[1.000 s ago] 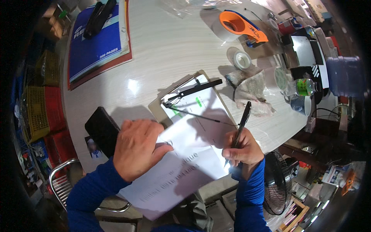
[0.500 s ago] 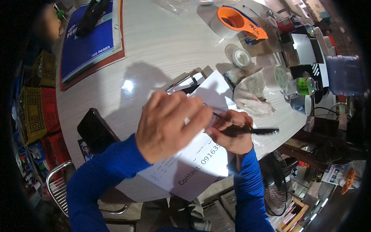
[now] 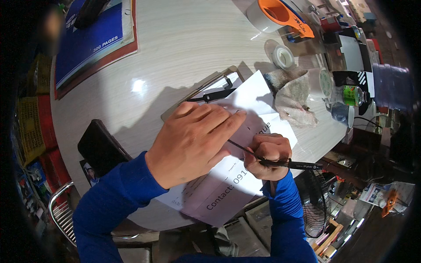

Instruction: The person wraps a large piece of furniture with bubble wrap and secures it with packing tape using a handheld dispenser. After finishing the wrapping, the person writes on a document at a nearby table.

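Note:
My right hand is closed round a black pen-like tool. Its thin dark shaft slants up to the left, and the end passes behind my left hand. That hand hovers palm down over a printed white paper, index finger stretched out and thumb apart. The other fingers are bent, and what lies under the palm is hidden. Beyond the hands a clipboard lies partly beneath the paper, with a black strap-like piece on it.
Left of my hands lies a black phone-like item; a blue notebook is farther off. To the right are a crumpled cloth, a tape roll, an orange-handled tape dispenser and a bottle. A fan stands beside the table.
Both hands have drawn apart slightly, the right one moving down and right with the tool. More of the thin shaft and the paper shows. The whole view has shifted a little.

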A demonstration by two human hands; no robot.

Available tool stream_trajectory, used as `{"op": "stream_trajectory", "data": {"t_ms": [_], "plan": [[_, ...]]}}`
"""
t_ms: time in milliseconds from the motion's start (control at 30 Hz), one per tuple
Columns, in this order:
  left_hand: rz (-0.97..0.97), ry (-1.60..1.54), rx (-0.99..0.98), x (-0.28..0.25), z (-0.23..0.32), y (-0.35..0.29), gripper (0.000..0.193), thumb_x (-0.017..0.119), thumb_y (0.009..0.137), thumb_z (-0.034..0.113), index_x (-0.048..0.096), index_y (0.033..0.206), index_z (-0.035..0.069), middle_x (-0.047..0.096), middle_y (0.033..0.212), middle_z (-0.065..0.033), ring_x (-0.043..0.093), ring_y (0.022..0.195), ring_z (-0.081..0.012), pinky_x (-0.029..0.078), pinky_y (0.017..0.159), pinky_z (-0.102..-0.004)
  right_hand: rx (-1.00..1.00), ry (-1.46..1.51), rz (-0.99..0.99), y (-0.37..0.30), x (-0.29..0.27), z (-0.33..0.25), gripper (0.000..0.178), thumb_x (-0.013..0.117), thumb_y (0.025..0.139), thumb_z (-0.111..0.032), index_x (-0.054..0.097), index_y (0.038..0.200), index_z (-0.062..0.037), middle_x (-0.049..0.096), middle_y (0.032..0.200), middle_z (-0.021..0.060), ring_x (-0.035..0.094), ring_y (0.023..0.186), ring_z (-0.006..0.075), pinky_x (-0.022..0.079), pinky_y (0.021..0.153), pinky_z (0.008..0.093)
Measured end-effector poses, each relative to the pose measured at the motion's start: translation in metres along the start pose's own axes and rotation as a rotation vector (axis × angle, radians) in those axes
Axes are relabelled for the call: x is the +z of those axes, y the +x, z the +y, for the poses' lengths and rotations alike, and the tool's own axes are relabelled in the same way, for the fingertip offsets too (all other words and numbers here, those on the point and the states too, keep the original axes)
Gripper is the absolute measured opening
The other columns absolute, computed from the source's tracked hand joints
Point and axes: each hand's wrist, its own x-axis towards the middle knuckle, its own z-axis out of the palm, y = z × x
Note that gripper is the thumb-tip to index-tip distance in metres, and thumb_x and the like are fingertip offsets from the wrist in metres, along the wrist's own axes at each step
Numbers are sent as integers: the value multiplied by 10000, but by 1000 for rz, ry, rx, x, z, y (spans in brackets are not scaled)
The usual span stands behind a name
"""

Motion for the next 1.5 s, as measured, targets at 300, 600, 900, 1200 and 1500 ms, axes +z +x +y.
{"op": "stream_trajectory", "data": {"t_ms": [300, 600, 900, 1200, 1500], "plan": [[3, -28, -22, 6, -2, -1, 725, 822, 708, 255, 548, 1364, 115, 605, 1170, -57, 581, 1119, -223, 384, 973, -392, -54, -49, -20, -4, 4, 5, 382, 693, 722, 34, 349, 596, -75, 464, 538, 52, 485, 419, 207, 381, 402, 313], [22, -24, 8, 6, -2, -1, 596, 790, 767, 211, 556, 1293, 59, 596, 1156, -69, 579, 1121, -216, 401, 961, -374, -37, -68, -26, -2, 2, 3, 349, 689, 685, 35, 377, 569, -69, 445, 524, 47, 474, 408, 210, 372, 394, 329], [20, -18, 13, 8, -1, -2, 602, 787, 771, 208, 553, 1304, 55, 592, 1181, -78, 574, 1132, -230, 389, 978, -379, -102, -103, -53, -3, -1, 6, 348, 654, 752, 45, 359, 619, -81, 459, 497, 58, 442, 361, 200, 346, 361, 299], [14, -20, 12, 8, -2, -2, 598, 787, 772, 212, 556, 1299, 49, 591, 1194, -86, 572, 1142, -232, 389, 986, -381, -108, -120, -37, -2, 1, 7, 365, 651, 771, 51, 351, 611, -82, 454, 490, 55, 443, 359, 187, 336, 357, 294], [12, -31, -30, 9, 0, -2, 654, 818, 728, 221, 580, 1327, 111, 608, 1197, -67, 575, 1145, -235, 389, 998, -409, -112, -111, -21, -1, -1, 6, 371, 650, 756, 66, 342, 610, -82, 458, 488, 55, 432, 355, 180, 335, 353, 292]]}}
